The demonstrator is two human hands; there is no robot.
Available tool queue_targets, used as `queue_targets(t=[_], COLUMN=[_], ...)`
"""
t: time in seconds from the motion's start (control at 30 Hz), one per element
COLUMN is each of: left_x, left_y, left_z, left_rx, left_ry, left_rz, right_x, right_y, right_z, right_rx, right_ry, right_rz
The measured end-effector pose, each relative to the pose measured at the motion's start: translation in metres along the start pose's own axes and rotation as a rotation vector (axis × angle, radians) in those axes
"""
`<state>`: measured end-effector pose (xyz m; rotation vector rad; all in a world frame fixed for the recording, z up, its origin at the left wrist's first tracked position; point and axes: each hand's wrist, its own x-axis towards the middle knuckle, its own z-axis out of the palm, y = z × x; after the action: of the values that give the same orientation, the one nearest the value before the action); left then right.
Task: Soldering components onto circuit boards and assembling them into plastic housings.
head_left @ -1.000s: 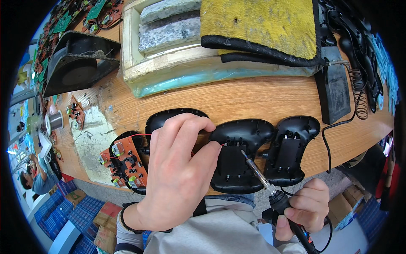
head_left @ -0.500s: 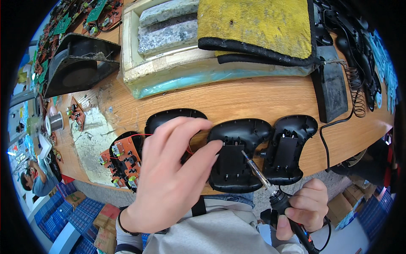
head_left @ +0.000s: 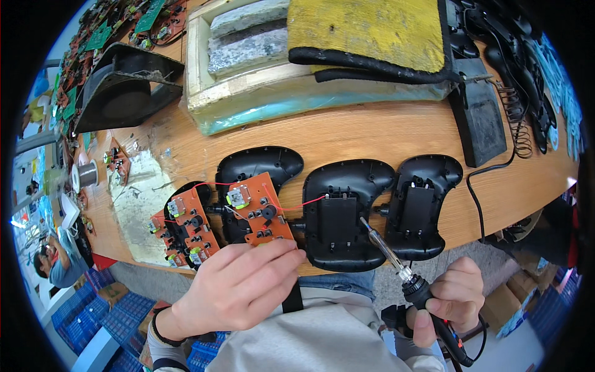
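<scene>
My left hand (head_left: 245,288) is closed on the lower edge of an orange circuit board (head_left: 253,204), its fingertips partly hidden. The board lies over a black game controller shell (head_left: 257,162). A red wire (head_left: 305,203) runs from this board to a metal tab on the black battery box of the middle controller shell (head_left: 319,177). In my right hand (head_left: 455,297) is a soldering iron (head_left: 416,289), its tip by the right side of that battery box. To the right lies another shell (head_left: 435,173); at left, more orange boards (head_left: 195,217) cover a further one.
A wooden box (head_left: 248,102) holding grey blocks stands at the back, with a yellow cloth (head_left: 365,37) over it. A black stand (head_left: 477,124) with a coiled spring is at right. A solder spool (head_left: 85,175) and a black fan-like housing (head_left: 127,93) are at left.
My left hand has moved down from the middle shell's battery box to the board's lower edge, uncovering the board and red wire. The soldering iron stays nearly in place.
</scene>
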<state>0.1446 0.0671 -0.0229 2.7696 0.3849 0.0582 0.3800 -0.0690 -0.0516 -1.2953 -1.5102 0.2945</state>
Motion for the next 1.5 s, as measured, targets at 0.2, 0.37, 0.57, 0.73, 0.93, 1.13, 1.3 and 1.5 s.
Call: queue_targets(t=[0.2, 0.37, 0.57, 0.73, 0.93, 1.13, 1.3, 1.5], left_x=[0.031, 0.039, 0.042, 0.045, 0.045, 0.046, 0.048, 0.051], left_y=[0.012, 0.018, 0.02, 0.017, 0.017, 0.017, 0.017, 0.021], left_z=[0.01, 0.021, 0.027, 0.025, 0.024, 0.021, 0.021, 0.023], left_rx=[-0.592, -0.615, -0.564, -0.385, -0.4, -0.425, -0.394, -0.368], left_ry=[0.159, 0.149, 0.103, 0.096, 0.027, -0.005, -0.005, 0.028], left_rz=[-0.319, -0.406, -0.337, -0.248, -0.216, -0.216, -0.202, -0.26], right_x=[-0.002, -0.009, -0.016, -0.021, -0.024, -0.025, -0.026, -0.023], right_y=[0.0, 0.003, 0.006, 0.007, 0.008, 0.009, 0.008, 0.002], right_z=[-0.008, -0.01, -0.011, -0.008, -0.005, -0.002, -0.002, -0.003], right_rx=[0.07, 0.131, 0.192, 0.215, 0.232, 0.23, 0.196, 0.129], right_ry=[0.018, 0.009, -0.001, 0.007, -0.029, -0.057, -0.066, -0.101], right_rz=[0.047, 0.08, 0.079, 0.088, 0.091, 0.078, 0.064, 0.043])
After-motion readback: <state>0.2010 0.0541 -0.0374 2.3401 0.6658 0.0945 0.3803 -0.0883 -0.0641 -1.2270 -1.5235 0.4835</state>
